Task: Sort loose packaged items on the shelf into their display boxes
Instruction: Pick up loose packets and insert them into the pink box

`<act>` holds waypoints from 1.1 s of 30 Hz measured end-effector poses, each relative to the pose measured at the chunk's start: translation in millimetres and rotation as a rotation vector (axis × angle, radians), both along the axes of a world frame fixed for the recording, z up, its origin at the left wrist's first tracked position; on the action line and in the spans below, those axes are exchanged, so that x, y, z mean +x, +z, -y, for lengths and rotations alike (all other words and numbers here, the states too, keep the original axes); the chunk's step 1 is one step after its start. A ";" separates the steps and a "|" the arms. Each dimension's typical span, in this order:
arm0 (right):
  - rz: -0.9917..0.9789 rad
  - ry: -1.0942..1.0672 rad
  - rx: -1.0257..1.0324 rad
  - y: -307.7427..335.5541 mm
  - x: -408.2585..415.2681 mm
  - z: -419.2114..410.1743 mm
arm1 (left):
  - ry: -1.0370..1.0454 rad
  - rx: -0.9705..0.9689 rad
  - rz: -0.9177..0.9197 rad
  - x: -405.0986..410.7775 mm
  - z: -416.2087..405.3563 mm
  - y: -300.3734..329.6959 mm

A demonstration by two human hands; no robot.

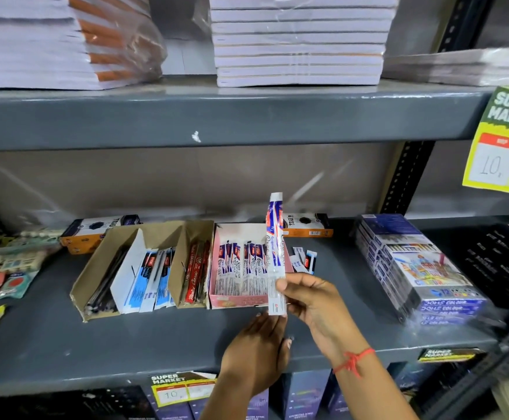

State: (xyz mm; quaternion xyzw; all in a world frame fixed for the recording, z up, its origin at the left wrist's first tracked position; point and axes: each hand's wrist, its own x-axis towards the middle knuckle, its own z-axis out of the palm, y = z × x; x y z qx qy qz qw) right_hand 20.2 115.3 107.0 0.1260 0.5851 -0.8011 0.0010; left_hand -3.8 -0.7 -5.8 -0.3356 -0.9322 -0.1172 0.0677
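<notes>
Done: pink box on shelf holds a row of matching packets | In hand: right hand grips one packet upright above it; left hand relaxed, empty | Left: loose packets right of box.

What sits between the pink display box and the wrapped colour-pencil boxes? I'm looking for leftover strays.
A few loose packets lie on the shelf beside the pink box; bare shelf runs to the wrapped boxes.
</notes>
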 end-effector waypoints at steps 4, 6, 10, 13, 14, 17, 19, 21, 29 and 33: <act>0.078 -0.127 0.071 -5.6 -14.6 -7.0 | -0.038 0.056 -0.133 4.7 1.3 5.4; 0.099 -0.130 0.137 -8.1 -29.5 -6.6 | -0.063 0.047 -0.156 5.0 -0.2 5.9; 0.144 -0.107 0.367 -15.8 -68.2 3.0 | -0.058 0.009 -0.180 4.0 0.6 5.6; 0.151 -0.092 0.687 -26.0 -91.5 11.5 | -0.059 0.021 -0.188 3.0 0.6 4.9; 0.169 -0.083 0.789 -28.4 -95.7 13.7 | -0.060 0.023 -0.186 2.8 0.4 4.8; 0.183 -0.073 1.026 -34.3 -101.2 18.3 | -0.057 0.017 -0.179 2.0 1.6 5.0; 0.179 -0.071 1.124 -36.6 -101.7 18.7 | -0.056 0.023 -0.180 2.0 1.8 6.2; 0.189 -0.034 1.190 -38.9 -103.1 19.5 | -0.056 0.027 -0.193 2.6 1.9 6.7; 0.179 0.009 1.258 -38.3 -103.9 14.9 | -0.030 0.110 -0.250 -1.6 -1.5 0.0; 0.035 -0.227 1.200 -28.8 -90.3 -2.0 | -0.045 0.142 -0.222 -1.7 -2.8 -0.4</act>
